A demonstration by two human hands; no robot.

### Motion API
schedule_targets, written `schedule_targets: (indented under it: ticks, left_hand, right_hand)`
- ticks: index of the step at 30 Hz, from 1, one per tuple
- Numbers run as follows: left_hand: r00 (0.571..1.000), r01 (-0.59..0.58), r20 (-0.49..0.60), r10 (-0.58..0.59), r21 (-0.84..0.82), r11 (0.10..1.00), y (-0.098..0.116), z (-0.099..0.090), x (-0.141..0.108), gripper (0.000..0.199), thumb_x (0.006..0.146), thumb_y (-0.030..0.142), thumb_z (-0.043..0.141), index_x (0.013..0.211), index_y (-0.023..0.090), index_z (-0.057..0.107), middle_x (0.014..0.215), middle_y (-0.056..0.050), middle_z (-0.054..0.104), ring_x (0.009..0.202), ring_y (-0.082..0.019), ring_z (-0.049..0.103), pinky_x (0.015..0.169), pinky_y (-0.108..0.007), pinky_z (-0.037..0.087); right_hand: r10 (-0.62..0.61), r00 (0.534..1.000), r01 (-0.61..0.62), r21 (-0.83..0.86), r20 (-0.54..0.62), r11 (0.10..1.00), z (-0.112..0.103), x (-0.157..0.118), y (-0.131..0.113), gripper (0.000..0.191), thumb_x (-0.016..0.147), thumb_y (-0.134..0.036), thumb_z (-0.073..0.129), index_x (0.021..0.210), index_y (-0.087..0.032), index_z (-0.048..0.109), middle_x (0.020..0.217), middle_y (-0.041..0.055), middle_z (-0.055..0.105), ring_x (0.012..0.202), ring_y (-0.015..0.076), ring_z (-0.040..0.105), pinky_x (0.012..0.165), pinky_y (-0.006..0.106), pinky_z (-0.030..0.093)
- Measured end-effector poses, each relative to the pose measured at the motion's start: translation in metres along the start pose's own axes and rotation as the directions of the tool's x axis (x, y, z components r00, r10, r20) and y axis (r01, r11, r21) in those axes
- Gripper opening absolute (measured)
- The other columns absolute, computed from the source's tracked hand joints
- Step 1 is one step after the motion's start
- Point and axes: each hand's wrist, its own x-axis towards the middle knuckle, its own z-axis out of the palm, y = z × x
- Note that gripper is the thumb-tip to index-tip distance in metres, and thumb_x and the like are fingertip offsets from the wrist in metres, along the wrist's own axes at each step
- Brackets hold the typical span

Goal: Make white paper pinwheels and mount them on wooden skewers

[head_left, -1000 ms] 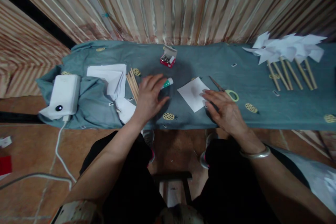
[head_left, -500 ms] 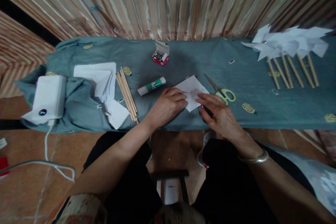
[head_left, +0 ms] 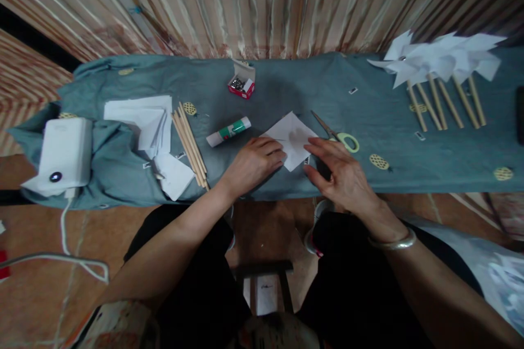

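Paper [head_left: 291, 142] between glue stick [head_left: 228, 131] and scissors [head_left: 334, 134]

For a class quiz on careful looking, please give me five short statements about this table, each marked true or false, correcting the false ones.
1. The tube lies between the loose sticks and the square of paper. True.
2. The loose sticks lie right of the paper. False: they lie left of it.
3. The left hand and right hand reach the paper from opposite sides. True.
4. The left hand holds the tube. False: the tube lies beside it.
5. The scissors lie right of the paper. True.
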Motion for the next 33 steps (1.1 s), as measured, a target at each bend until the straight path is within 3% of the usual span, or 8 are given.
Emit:
schedule_targets:
  ticks: [10, 17, 23, 27, 33]
  left_hand:
    - [1.000, -0.020, -0.017, 0.022, 0.095, 0.995, 0.004, 0.001, 0.001, 0.022, 0.097, 0.021, 0.050, 0.103, 0.014, 0.070, 0.109, -0.010, 0.072, 0.105, -0.024, 0.063, 0.090, -0.037, 0.050]
    - [1.000, -0.011, 0.022, 0.009, 0.108, 0.994, 0.005, -0.001, 0.006, 0.017, 0.095, 0.016, 0.053, 0.099, 0.011, 0.068, 0.103, -0.010, 0.072, 0.101, -0.023, 0.064, 0.089, -0.036, 0.051]
    - [1.000, -0.004, 0.010, 0.004, -0.017, 1.000, 0.025, -0.004, -0.004, 0.026, 0.098, 0.021, 0.045, 0.092, 0.012, 0.068, 0.092, -0.009, 0.071, 0.091, -0.021, 0.064, 0.084, -0.035, 0.050]
    - [1.000, -0.011, -0.028, 0.007, -0.125, 0.992, 0.041, -0.005, -0.018, 0.021, 0.096, 0.018, 0.048, 0.094, 0.011, 0.068, 0.096, -0.009, 0.070, 0.092, -0.021, 0.061, 0.083, -0.033, 0.051]
    - [0.996, 0.058, -0.049, -0.073, -0.258, 0.965, 0.042, -0.001, -0.022, 0.020, 0.096, 0.021, 0.051, 0.094, 0.012, 0.069, 0.097, -0.009, 0.070, 0.093, -0.019, 0.061, 0.084, -0.032, 0.053]
  right_hand:
    - [-0.018, 0.999, 0.018, 0.001, 0.046, 1.000, 0.002, 0.000, -0.004, 0.034, 0.092, -0.024, 0.052, 0.123, -0.017, 0.065, 0.132, 0.0147, 0.064, 0.124, 0.0289, 0.058, 0.107, 0.049, 0.046]
    - [-0.029, 0.999, 0.029, 0.004, 0.037, 1.000, 0.003, -0.003, -0.003, 0.035, 0.090, -0.023, 0.054, 0.122, -0.016, 0.064, 0.131, 0.0169, 0.065, 0.122, 0.0315, 0.059, 0.105, 0.054, 0.048]
    - [-0.008, 0.999, 0.003, 0.103, 0.045, 0.995, 0.002, -0.015, -0.012, 0.030, 0.087, -0.025, 0.061, 0.116, -0.019, 0.066, 0.131, 0.0157, 0.065, 0.122, 0.0306, 0.060, 0.105, 0.054, 0.047]
    - [0.061, 0.996, -0.075, 0.215, 0.067, 0.974, 0.004, -0.025, -0.018, 0.015, 0.086, -0.026, 0.064, 0.100, -0.022, 0.068, 0.132, 0.0121, 0.065, 0.124, 0.0290, 0.059, 0.104, 0.052, 0.048]
    - [0.158, 0.986, -0.165, 0.303, 0.045, 0.939, 0.011, -0.022, -0.017, 0.009, 0.088, -0.022, 0.061, 0.084, -0.022, 0.070, 0.124, 0.0099, 0.069, 0.117, 0.0268, 0.063, 0.102, 0.049, 0.049]
